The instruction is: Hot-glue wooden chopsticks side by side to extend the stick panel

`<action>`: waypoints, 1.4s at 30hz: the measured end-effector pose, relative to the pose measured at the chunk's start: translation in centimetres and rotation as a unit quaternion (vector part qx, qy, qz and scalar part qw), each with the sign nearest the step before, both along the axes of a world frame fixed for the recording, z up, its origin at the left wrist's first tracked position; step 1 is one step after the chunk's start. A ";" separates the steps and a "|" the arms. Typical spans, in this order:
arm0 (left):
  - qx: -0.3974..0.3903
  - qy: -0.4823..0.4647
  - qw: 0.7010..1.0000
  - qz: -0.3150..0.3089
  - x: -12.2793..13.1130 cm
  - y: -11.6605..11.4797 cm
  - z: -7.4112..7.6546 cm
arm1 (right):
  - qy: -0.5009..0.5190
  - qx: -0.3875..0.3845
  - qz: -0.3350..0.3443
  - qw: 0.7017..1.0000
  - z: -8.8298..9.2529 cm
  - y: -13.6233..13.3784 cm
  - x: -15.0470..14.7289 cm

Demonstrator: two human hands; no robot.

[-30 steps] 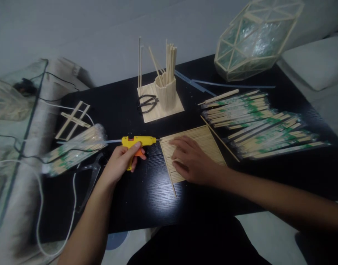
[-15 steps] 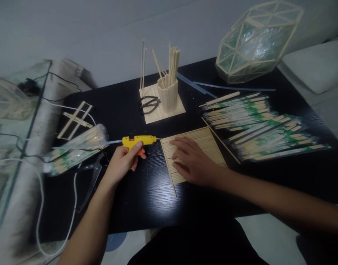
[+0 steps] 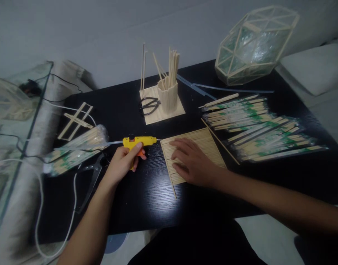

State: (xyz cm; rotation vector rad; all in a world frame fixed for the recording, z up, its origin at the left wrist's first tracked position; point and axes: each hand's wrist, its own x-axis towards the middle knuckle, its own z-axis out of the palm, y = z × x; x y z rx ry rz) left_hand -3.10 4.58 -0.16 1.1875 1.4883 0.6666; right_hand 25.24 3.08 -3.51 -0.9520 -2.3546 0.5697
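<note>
My left hand (image 3: 124,162) is wrapped round the handle of a yellow glue gun (image 3: 140,141) with an orange trigger. Its nozzle touches the upper left corner of a flat mat of wooden sticks (image 3: 206,142) lying on the black table (image 3: 147,195). My right hand (image 3: 193,162) lies flat on that mat with its fingers stretched out, pressing it down. One loose stick (image 3: 172,185) lies along the mat's left edge.
Wrapped chopsticks (image 3: 257,125) are spread at the right. A stick cup (image 3: 168,96) and black scissors (image 3: 149,104) rest on a wooden square behind. A faceted stick frame (image 3: 254,44) stands far right. A bagged bundle (image 3: 75,149), pliers (image 3: 93,175), a stick cross (image 3: 75,119) and cables lie left.
Both hands hold their places. The view has shifted slightly, so everything sits a little lower in the picture.
</note>
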 end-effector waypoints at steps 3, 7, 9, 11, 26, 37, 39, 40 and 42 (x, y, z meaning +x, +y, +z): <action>-0.004 -0.001 1.000 -0.020 -0.4 0.1 0.0 | 0.004 -0.001 -0.003 1.000 0.0 0.0 0.0; -0.013 0.002 0.996 -0.091 -1.4 0.0 0.2 | 0.012 -0.007 -0.011 1.000 -0.1 -0.1 0.0; -0.021 -0.003 0.993 -0.113 -1.8 0.0 0.4 | 0.014 -0.014 -0.013 1.000 -0.2 -0.1 0.0; -0.028 -0.006 0.992 -0.125 -2.1 -0.1 0.6 | 0.016 -0.016 -0.012 1.000 -0.3 -0.1 0.0; -0.033 0.020 0.980 -0.193 -2.7 0.0 0.7 | 0.020 -0.007 -0.008 1.000 -0.2 0.0 0.0; 0.053 0.096 0.993 -0.049 -1.8 -0.1 1.0 | -0.012 -0.012 0.021 1.000 -0.2 0.1 0.2; 0.062 0.111 0.991 -0.038 -1.7 -0.1 1.0 | -0.012 -0.021 0.026 0.999 -0.1 0.1 0.2; 0.065 0.116 0.990 -0.036 -1.6 -0.1 0.9 | -0.013 -0.026 0.031 0.999 -0.1 0.1 0.2; 0.067 0.124 0.989 -0.039 -1.6 -0.1 0.9 | -0.018 -0.034 0.043 0.998 0.0 0.1 0.2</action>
